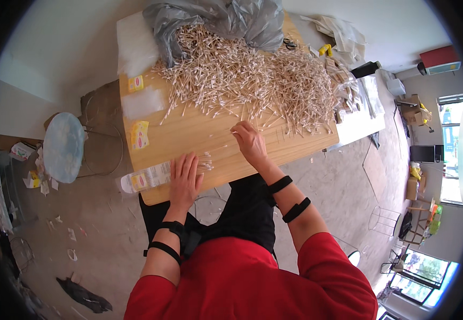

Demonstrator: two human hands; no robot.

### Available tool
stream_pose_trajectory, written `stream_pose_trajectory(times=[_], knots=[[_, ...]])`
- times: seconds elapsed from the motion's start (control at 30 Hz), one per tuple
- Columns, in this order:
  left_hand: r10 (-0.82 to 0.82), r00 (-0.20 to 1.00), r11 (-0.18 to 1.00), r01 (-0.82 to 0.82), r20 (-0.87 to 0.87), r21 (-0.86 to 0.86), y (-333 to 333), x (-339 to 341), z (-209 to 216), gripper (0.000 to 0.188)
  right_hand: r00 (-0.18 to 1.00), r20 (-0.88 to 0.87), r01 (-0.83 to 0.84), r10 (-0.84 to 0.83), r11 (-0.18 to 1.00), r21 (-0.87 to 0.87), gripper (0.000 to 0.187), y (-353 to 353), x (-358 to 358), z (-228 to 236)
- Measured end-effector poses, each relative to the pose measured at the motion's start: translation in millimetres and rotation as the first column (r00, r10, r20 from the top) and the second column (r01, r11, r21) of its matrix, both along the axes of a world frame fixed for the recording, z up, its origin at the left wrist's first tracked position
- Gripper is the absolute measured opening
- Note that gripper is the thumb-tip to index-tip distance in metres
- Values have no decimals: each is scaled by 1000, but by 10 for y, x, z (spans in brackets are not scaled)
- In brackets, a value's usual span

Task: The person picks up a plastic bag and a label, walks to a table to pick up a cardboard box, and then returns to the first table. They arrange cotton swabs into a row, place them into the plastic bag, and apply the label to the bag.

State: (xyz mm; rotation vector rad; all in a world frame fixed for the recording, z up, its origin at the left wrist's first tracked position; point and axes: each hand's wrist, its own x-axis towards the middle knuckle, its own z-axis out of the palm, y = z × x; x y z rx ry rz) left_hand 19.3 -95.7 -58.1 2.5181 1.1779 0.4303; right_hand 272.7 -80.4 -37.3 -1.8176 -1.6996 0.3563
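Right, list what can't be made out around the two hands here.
Head view only:
- Left hand lies flat over the small bundle of cotton swabs, hiding most of it.
- Right hand: its fingers curl at the pile of cotton swabs; whether they pinch any is too small to tell.
- Clear packet: contents blurred.

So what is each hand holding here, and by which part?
The left hand lies flat on a clear packet of cotton swabs, pressing its open end, where the swabs stick out. The right hand pinches at loose swabs by the pile's edge; the exact grip cannot be told.
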Motion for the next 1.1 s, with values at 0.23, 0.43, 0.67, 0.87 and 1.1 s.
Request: stream_pose_trajectory(times=[0.23, 0.43, 0.67, 0.87, 1.1], knots=[[4, 1000, 1000, -4, -14, 11, 17, 5, -1, 57, 981, 117, -164, 157, 985, 53, 17, 69, -130, -104], [4, 999, 1000, -3, -34, 25, 3, 3, -8, 58, 999, 1, -38, 38, 999, -14, 8, 157, -225, -253], [9, 999, 999, -8, -36, 31, -1, 11, -36, 59, 995, -97, 25, -27, 999, -29, 5, 157, -609, -274], [20, 999, 999, -19, -39, 31, -15, 32, -35, 62, 992, -96, -79, 83, 996, 48, 11, -108, -754, -254], [20, 997, 1000, -19, -77, 15, -5, -3, -10, 60, 966, 9, 256, -257, 966, 43, 12, -52, -138, -162]])
